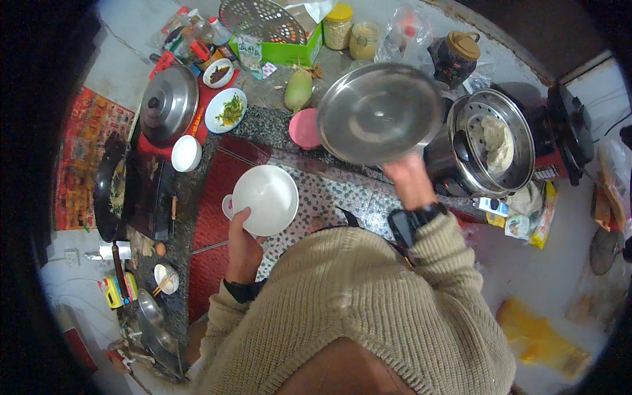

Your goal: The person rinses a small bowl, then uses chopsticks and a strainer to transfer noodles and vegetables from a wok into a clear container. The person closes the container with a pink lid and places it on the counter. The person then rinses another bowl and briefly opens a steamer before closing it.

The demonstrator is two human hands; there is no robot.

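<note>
My left hand (247, 252) grips the edge of a white bowl (266, 197) with a small side handle, thumb over the rim. The bowl is tilted toward me and holds nothing that I can see. My right hand (409, 180) supports a round stainless steel vessel, a lid or shallow basin (375, 118), from its near edge; its fingers are hidden behind the metal. Just right of that metal piece stands an uncovered steamer pot (529, 148), with a pale lump of dough (496, 143) on its perforated tray.
A pink container (304, 129) and a green gourd (298, 90) stand on the stone counter. To the left are a wok (106, 187), a metal wok lid (170, 106), a plate of chopped greens (226, 111) and a small white bowl (186, 154). An egg (160, 248) rests near the counter edge.
</note>
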